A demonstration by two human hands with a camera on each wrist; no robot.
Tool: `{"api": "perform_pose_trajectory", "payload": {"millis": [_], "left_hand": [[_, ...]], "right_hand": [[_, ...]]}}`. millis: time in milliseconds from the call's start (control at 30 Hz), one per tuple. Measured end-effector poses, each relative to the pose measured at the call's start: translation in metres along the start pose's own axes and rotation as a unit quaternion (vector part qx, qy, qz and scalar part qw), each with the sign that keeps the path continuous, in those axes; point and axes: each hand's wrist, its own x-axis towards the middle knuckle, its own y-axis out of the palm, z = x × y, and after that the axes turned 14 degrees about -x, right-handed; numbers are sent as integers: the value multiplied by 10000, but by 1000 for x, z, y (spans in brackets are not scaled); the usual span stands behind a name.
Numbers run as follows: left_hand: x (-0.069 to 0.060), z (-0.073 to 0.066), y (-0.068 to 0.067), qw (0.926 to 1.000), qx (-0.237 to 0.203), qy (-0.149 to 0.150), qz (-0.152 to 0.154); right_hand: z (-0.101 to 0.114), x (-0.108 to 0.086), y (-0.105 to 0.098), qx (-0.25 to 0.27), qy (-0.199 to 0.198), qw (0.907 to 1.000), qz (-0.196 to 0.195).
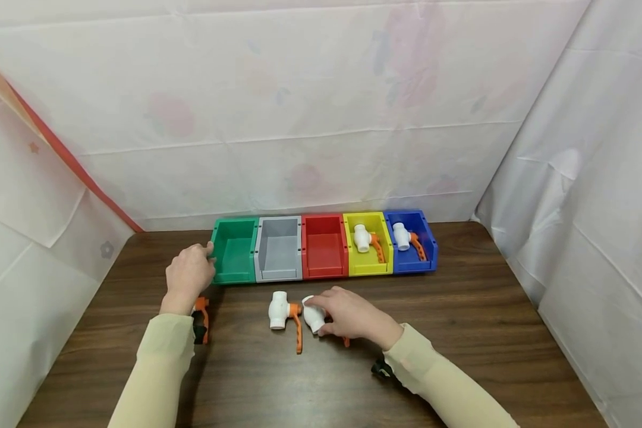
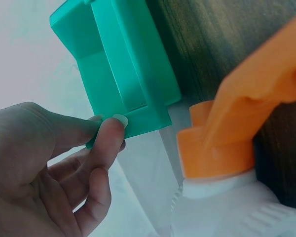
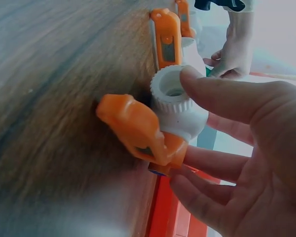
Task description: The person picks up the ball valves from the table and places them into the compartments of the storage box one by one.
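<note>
My left hand [image 1: 189, 272] pinches the side wall of the green bin [image 2: 135, 74] between thumb and index finger, at the left end of the bin row. My right hand [image 1: 353, 315] grips a white ball valve [image 3: 180, 116] with an orange lever, its thumb at the ribbed end and fingers on the far side. Just left of it lies another white ball valve [image 1: 279, 310], lever pointing toward me. A third valve's orange lever [image 1: 203, 318] shows beside my left forearm, which hides most of that valve in the head view.
Right of the green bin stand a grey bin [image 1: 279, 275], a red bin [image 1: 325, 271], a yellow bin [image 1: 371, 269] and a blue bin [image 1: 416, 264]. The yellow and blue ones each hold a valve. A white curtain [image 1: 310, 119] hangs behind the brown table [image 1: 460, 309].
</note>
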Motion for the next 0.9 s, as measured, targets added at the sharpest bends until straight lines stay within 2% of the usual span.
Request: {"api": "perform_pose_trajectory", "payload": {"millis": [333, 600, 900], "left_hand": [[0, 0, 1, 10000, 30, -28, 3], [0, -2, 0, 9999, -42, -117, -12], [2, 0, 2, 9999, -40, -108, -76]], "right_hand": [[1, 3, -1, -144, 11, 9995, 297], [2, 1, 0, -250, -92, 9995, 177], [2, 0, -1, -5, 98, 10000, 4]]}}
